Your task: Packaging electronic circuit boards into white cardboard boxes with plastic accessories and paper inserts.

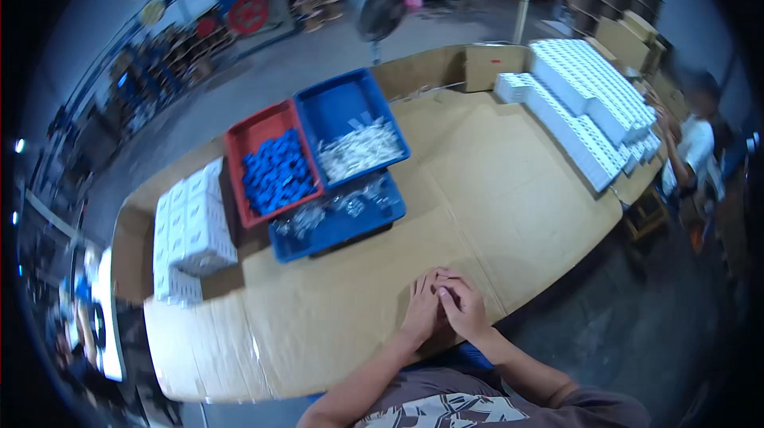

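Left of the red tray (pixel 255 127), white boxes (pixel 191 221) stand stacked on the cardboard-covered table (pixel 525 189). The red tray itself holds a heap of blue pieces (pixel 278 172). On its near right side lies a shallow blue tray (pixel 342 235) with clear pieces (pixel 350 203); directly right of it, a deeper blue tray (pixel 338 106) carries white pieces (pixel 362 149) at its near end. Nearer the person and right of the red tray, the left hand (pixel 420 309) has its fingers bent against the right hand (pixel 464 306), which is curled too; whether anything sits between them cannot be told. Far right of the red tray rises a stepped white stack (pixel 589 94), with a co-worker (pixel 696 142) beside it.
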A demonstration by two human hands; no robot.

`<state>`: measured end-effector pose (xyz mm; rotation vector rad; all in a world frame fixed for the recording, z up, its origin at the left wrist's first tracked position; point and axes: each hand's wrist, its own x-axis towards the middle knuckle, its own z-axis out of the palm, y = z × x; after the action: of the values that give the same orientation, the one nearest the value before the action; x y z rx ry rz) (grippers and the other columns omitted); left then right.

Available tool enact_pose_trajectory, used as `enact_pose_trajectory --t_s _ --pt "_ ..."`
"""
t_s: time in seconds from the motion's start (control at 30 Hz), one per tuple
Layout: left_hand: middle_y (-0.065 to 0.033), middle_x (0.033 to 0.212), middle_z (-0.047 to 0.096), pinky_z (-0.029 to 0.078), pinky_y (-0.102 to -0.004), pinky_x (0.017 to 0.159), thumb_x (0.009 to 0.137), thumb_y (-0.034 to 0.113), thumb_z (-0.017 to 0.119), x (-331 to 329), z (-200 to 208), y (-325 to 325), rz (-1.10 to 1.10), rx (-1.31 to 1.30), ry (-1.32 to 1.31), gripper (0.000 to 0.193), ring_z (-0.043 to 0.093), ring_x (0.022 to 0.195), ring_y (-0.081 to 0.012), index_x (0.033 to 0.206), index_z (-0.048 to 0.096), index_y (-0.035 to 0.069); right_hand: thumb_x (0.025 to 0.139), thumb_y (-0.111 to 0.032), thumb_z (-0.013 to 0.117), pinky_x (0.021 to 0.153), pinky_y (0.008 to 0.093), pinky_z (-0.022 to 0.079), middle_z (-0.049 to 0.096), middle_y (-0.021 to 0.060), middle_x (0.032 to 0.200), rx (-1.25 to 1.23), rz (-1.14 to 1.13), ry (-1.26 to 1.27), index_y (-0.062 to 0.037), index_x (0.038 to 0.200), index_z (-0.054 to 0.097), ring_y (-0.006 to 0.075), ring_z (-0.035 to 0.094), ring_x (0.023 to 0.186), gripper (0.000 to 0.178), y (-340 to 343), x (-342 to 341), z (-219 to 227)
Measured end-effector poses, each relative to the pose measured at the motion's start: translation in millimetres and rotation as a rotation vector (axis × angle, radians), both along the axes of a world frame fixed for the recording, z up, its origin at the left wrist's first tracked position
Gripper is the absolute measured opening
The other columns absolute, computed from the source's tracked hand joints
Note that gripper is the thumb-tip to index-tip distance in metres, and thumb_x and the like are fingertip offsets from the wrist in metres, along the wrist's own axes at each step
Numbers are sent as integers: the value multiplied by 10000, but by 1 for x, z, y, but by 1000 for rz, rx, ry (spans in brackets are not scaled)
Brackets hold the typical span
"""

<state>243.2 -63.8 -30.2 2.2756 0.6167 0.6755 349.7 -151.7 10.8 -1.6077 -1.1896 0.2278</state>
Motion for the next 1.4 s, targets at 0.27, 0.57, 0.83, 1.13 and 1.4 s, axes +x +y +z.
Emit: enact_pose_trajectory --t_s 0.27,0.57,0.83,1.13,1.4 --pt "-133 1318 629 426 -481 1080 886 176 746 -122 25 37 317 93 -59 341 561 1280 -351 1213 669 119 956 21 622 971 367 539 716 185 1132 -53 94 117 19 1118 687 309 700 1068 175 2 -20 -6" --pt "-125 1291 639 431 -481 1030 901 136 734 -303 21 94 931 251 42 321 583 1231 -337 1209 652 101 927 55 618 926 360 534 723 164 1042 -47 186 58 27 1052 702 290 707 1005 153 68 -36 21" --pt "-182 1355 578 422 -513 1056 841 223 783 -320 6 115 941 320 129 509 541 1249 -398 1292 585 92 920 49 644 985 404 529 739 154 1034 22 255 7 7 1047 709 311 714 995 149 145 -50 56" --pt "-161 1355 580 396 -529 1059 834 281 780 -323 8 125 981 133 173 459 532 1250 -386 1215 623 78 938 10 681 931 430 541 745 140 1012 107 412 -152 -13 1066 711 335 711 964 134 321 -72 125" --pt "-136 1349 584 371 -524 1096 820 291 779 -321 27 139 975 -38 207 480 515 1278 -375 1233 634 91 944 -186 666 820 455 570 754 187 1000 -93 662 -318 -44 1105 701 374 722 974 217 564 -186 167"
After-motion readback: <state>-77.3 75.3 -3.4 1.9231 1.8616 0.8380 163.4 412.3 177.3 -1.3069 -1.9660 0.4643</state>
